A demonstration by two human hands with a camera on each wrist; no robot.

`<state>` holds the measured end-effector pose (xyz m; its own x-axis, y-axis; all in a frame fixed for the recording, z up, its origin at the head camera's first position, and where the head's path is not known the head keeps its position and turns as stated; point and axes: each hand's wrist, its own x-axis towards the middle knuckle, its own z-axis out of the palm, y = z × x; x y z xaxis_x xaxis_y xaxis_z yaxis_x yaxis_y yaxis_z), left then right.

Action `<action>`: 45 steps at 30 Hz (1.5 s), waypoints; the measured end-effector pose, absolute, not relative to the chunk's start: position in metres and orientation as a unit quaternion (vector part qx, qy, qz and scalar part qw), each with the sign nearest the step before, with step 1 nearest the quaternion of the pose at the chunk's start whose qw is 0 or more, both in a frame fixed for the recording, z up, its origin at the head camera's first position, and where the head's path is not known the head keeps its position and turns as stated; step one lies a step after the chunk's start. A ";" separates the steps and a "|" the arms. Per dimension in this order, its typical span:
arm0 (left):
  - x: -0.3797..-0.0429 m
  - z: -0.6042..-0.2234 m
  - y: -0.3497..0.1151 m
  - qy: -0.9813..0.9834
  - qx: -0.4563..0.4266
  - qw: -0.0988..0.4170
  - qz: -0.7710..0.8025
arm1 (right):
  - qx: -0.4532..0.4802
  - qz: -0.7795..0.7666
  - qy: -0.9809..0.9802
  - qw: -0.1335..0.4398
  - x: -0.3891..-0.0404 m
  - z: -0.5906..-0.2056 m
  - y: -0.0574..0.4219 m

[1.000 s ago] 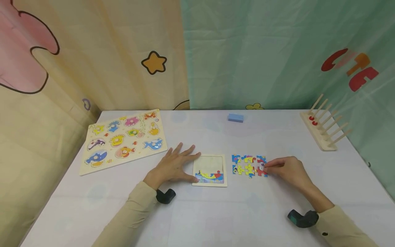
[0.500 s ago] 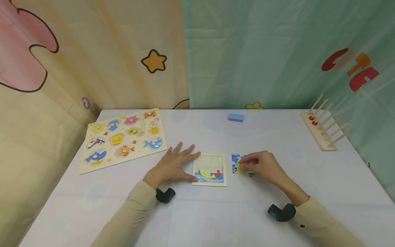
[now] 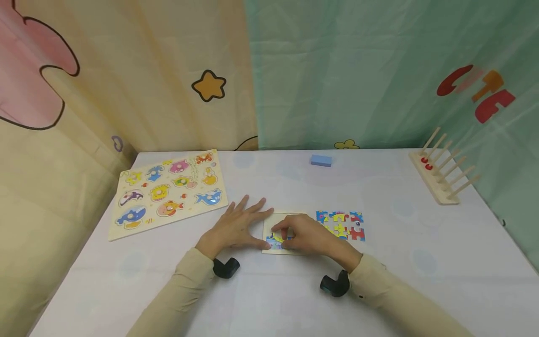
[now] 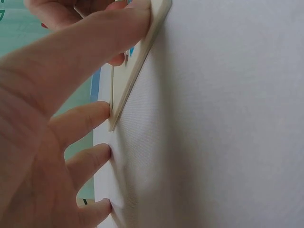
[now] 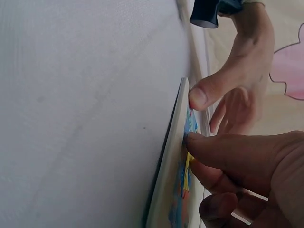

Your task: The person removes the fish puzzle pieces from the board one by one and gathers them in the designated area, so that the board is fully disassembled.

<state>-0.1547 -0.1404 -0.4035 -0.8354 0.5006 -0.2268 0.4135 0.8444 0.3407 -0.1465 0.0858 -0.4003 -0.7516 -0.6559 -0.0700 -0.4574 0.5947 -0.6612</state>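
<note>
My left hand (image 3: 236,227) lies spread on the table, its thumb and forefinger touching the left corners of a small wooden puzzle tray (image 3: 278,252). Assembled blue, yellow and red pieces fill the tray's near part. Above it, my right hand (image 3: 311,234) pinches a jigsaw puzzle piece (image 5: 188,159) between thumb and forefinger, low over the tray; most of that piece is hidden by the fingers. Right of the tray lie several loose jigsaw pieces (image 3: 357,234), partly covered by the right hand. In the left wrist view, the left thumb (image 4: 135,21) presses the tray's edge.
A large wooden peg puzzle board (image 3: 168,187) with sea animals lies at the left. At the back is a blue block (image 3: 321,161). A wooden rack of upright pegs (image 3: 438,187) with red beads stands at the right. Curtains (image 3: 294,75) hang behind the white table.
My right hand has moved left from the rightmost loose pieces, across the left ones, to above the tray. The left hand has stayed in place at the tray.
</note>
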 end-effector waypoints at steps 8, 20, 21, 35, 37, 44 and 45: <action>-0.157 -0.400 -0.141 0.944 0.252 0.166 0.135 | -0.314 -0.320 0.880 0.155 -0.145 -0.401 0.082; -0.159 -0.396 -0.142 0.942 0.254 0.180 0.128 | -0.287 -0.308 0.894 0.153 -0.141 -0.396 0.079; -0.159 -0.396 -0.142 0.941 0.254 0.180 0.129 | -0.285 -0.308 0.894 0.153 -0.141 -0.396 0.079; -0.158 -0.399 -0.143 0.942 0.243 0.186 0.137 | -0.286 -0.351 0.881 0.137 -0.139 -0.400 0.078; -0.158 -0.400 -0.143 0.943 0.242 0.186 0.137 | -0.283 -0.389 0.864 0.146 -0.139 -0.402 0.079; -0.158 -0.400 -0.142 0.944 0.233 0.187 0.140 | -0.232 -0.479 0.831 0.160 -0.139 -0.404 0.079; -0.158 -0.400 -0.141 0.944 0.232 0.188 0.142 | -0.217 -0.488 0.830 0.161 -0.139 -0.403 0.080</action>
<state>-0.1581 -0.1414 -0.3997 -0.8214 0.4920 -0.2885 0.3855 0.8517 0.3550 -0.1389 0.0801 -0.4032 -0.8540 -0.5171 -0.0568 -0.2022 0.4306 -0.8796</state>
